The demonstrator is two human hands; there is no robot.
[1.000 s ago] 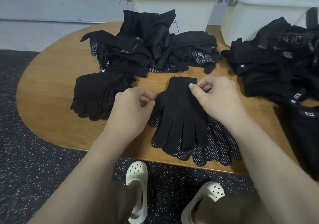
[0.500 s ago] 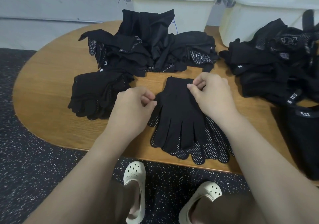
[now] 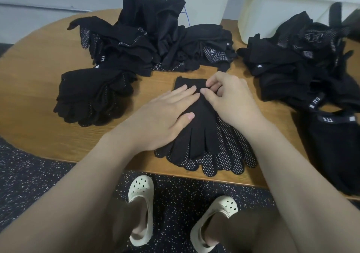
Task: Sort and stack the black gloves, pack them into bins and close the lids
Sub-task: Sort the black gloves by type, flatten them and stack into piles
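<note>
My left hand [image 3: 155, 120] lay flat, fingers straight, pressing the glove stack [image 3: 202, 132] on the bench [image 3: 39, 89]; my right hand [image 3: 231, 100] pinched its far cuff.

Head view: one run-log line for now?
left hand flat on glove stack | right hand pinching cuff | bins behind | phase: stacking

Table: I see a rounded wooden table [image 3: 35, 89].
Front centre: a small stack of black gloves [image 3: 204, 139] (dotted palms showing).
Left: a neat glove stack [image 3: 91, 97].
Back: a loose glove heap [image 3: 152, 42].
Right: another glove pile [image 3: 300, 65].
Far edge: two white bins [image 3: 204, 1].
</note>
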